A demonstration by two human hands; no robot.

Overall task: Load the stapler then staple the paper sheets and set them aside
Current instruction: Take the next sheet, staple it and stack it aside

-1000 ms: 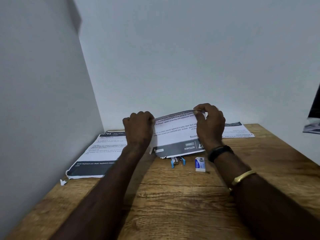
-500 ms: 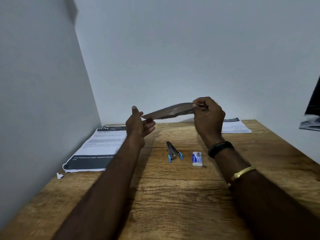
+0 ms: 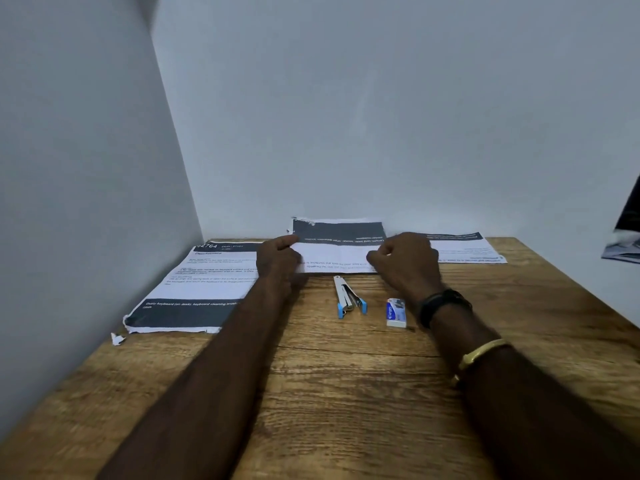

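Observation:
A printed paper sheet (image 3: 337,252) with a dark band along its far edge lies against the back wall, its far edge curling up the wall. My left hand (image 3: 278,259) grips its left edge and my right hand (image 3: 403,259) grips its right edge, fingers curled. Just in front of it on the wooden table (image 3: 346,393) lies a small silver stapler (image 3: 348,297) with blue ends, hinged open. A small white and blue staple box (image 3: 396,312) sits to the stapler's right, close to my right wrist.
A larger printed sheet (image 3: 194,289) with dark bands lies at the table's left, beside the side wall, with a torn paper scrap (image 3: 117,338) near its corner. Another sheet (image 3: 464,249) lies at the back right. A dark object (image 3: 625,237) sits off the right edge.
The sheet was held up in the air, flipped over, and now lies down at the back of the table. My left hand, briefly off it, grips its left edge again.

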